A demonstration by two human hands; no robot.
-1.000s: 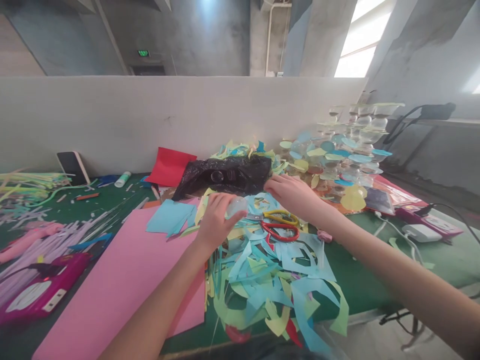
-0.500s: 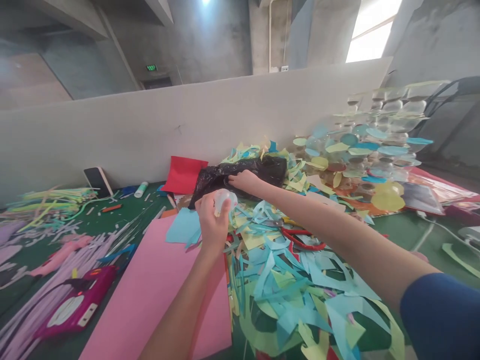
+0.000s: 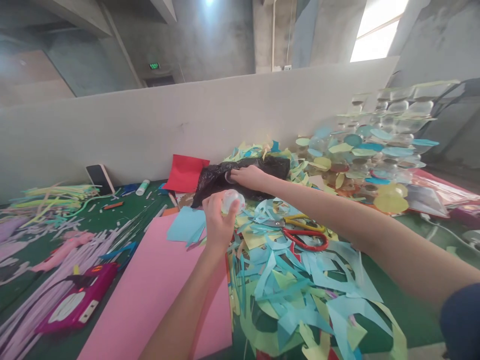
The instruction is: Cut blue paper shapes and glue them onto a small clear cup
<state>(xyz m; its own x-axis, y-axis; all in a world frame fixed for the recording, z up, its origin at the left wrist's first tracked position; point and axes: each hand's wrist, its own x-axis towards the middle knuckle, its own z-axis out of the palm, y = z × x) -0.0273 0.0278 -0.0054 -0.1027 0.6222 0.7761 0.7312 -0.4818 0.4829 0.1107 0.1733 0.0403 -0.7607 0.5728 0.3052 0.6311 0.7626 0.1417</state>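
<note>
My left hand [image 3: 217, 222] is closed round a small clear plastic dome [image 3: 231, 200], held up over the heap of blue, green and yellow paper scraps [image 3: 300, 285]. My right hand [image 3: 247, 176] reaches across to the black plastic bag [image 3: 225, 176] at the back of the table, its fingers lying on the bag and curled round a small clear piece at its edge. Scissors with red and yellow handles [image 3: 303, 232] lie on the scraps just below my right forearm.
A pink sheet [image 3: 150, 295] and a blue sheet [image 3: 185, 225] lie on the green table [image 3: 416, 320]. Red paper [image 3: 185, 173], a glue stick [image 3: 142, 188] and a phone [image 3: 99, 179] are by the grey partition. A pink glue gun [image 3: 71, 305] lies left. Stacked clear domes with paper discs [image 3: 375, 150] stand right.
My right hand moved from the scraps near the scissors across to the black bag. My left hand lifted the clear dome a little. The view turned left.
</note>
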